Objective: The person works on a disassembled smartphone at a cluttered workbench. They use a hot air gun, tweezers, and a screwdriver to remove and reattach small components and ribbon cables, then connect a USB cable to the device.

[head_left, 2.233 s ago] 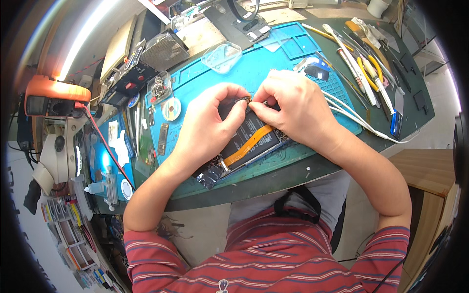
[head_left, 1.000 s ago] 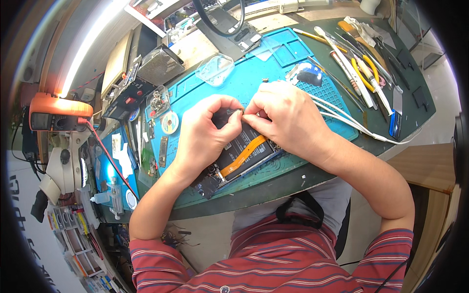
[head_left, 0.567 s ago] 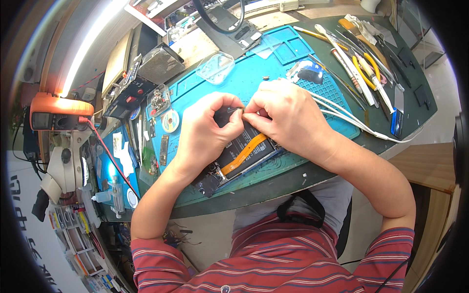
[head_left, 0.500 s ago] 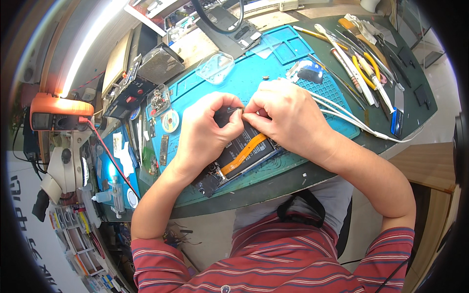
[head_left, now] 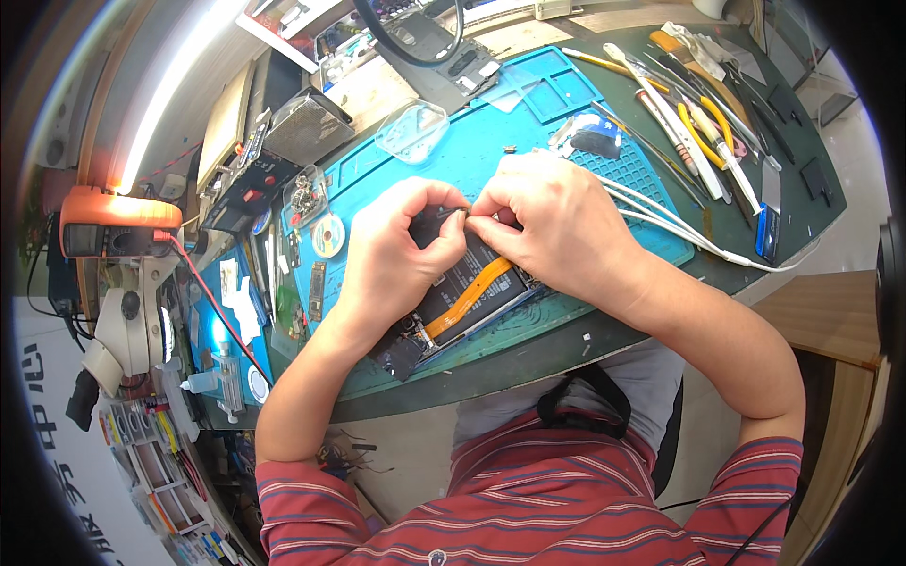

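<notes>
Both hands meet over an opened phone (head_left: 462, 302) that lies face down on the blue work mat (head_left: 566, 113), near the mat's front edge and a little left of its middle. The phone's back is off: a dark battery area and an orange flex cable (head_left: 469, 296) running along it show below the hands, and the lower end pokes out toward the front-left corner of the mat. The left hand (head_left: 392, 250) rests on the phone with its fingers curled, thumb and forefinger closed narrowly at the upper end of the device. The right hand (head_left: 547, 222) comes in from the right, its thumb and forefinger pinched on a small dark part (head_left: 456, 211) just where the two hands touch; what exactly that part is cannot be told, it is too small. The step in hand looks like fine work at the top end of the phone, seating or freeing a small piece or connector. The next move calls, in my judgement, for a steady left hand to pin the phone flat while the right keeps a light, precise pinch. A clear plastic lid (head_left: 412, 130) sits toward the mat's back edge, white cables (head_left: 679, 226) trail off its right edge, and tweezers and screwdrivers (head_left: 698, 123) lie on the green tabletop (head_left: 755, 160) near its right back corner.
</notes>
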{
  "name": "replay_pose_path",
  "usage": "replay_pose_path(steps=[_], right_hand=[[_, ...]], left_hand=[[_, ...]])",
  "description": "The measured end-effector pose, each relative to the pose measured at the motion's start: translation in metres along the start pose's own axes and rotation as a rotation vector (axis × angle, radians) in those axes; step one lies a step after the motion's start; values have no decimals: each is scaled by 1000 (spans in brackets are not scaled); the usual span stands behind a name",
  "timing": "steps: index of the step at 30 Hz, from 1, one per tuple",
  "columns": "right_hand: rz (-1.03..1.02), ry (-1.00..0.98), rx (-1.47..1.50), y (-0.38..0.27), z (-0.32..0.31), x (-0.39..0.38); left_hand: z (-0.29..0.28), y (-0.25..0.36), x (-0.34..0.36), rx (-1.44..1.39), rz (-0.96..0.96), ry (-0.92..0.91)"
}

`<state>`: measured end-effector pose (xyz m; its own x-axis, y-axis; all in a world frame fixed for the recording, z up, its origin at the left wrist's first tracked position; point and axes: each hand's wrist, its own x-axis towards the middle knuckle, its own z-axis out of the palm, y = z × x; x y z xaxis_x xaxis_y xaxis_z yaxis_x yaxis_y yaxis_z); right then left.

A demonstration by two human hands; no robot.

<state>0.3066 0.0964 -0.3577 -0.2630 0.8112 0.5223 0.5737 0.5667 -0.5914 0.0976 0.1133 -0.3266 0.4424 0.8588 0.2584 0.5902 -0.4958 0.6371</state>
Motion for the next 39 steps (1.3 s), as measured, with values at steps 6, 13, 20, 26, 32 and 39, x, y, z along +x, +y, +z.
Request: replay_pose_path(steps=[6,13,20,26,32,39], right_hand=[[-13,27,-23,1,2,-1],[43,-3,-1,-4,-1,0],[39,10,-18,-2,1,0],[23,-3,-14,-4,0,0],[40,33,31,-4,-2,1],[130,201,55,-6,-24,15]], left_hand=[[-3,-1,0,-22,-34,-46],[-4,0,0,-54,-82,-62],[-3,-1,1,-89,-91,-59],[-3,-3,0,-86,-89,-41],[2,-5,0,-130,-127,-12],[2,1,-1,-107,-122,9]])
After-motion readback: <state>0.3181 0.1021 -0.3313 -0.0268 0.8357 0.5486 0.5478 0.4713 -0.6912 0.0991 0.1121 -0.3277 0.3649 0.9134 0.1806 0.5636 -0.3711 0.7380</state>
